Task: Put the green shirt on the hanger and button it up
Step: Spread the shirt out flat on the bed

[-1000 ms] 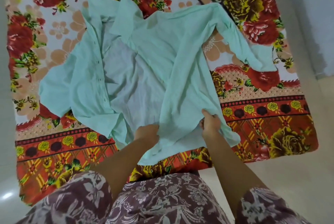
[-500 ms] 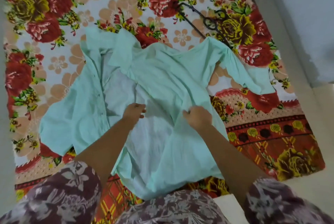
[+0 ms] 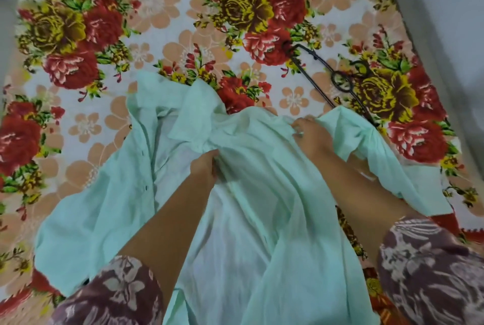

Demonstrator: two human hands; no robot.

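Both hands have travelled up the green shirt (image 3: 262,206) since half a second ago, from its middle toward the collar end, and the camera has tipped farther over the bed so that more of the floral bedsheet (image 3: 157,23) shows beyond the garment. Now the left hand (image 3: 205,167) is closed on a fold of cloth just below the collar (image 3: 193,117), fingers curled and pinching a gathered ridge of fabric, while the right hand (image 3: 310,130) is closed on the cloth at the far right shoulder, fingertips tucked into the fabric at the seam where the sleeve falls away to the right. This paired hold on the shoulder line looks chosen to lift and open the top of the shirt, since that is the part a hanger must enter. The shirt lies spread on the bedsheet, unbuttoned, its left front panel thrown open to the left with dark buttonholes or buttons visible along its edge, and the pale inside of the back exposed in the middle; its near hem runs out of view under the person's patterned sleeves (image 3: 432,272). The black hanger (image 3: 340,80) lies flat on the bedsheet beyond and to the right of the shirt, its near end touching or slipping just under the right shoulder cloth, which I cannot tell apart. No containers are in sight; nothing here holds anything but the bed itself. Judging from this, the hanger is not yet inside the shirt and no buttoning has begun.
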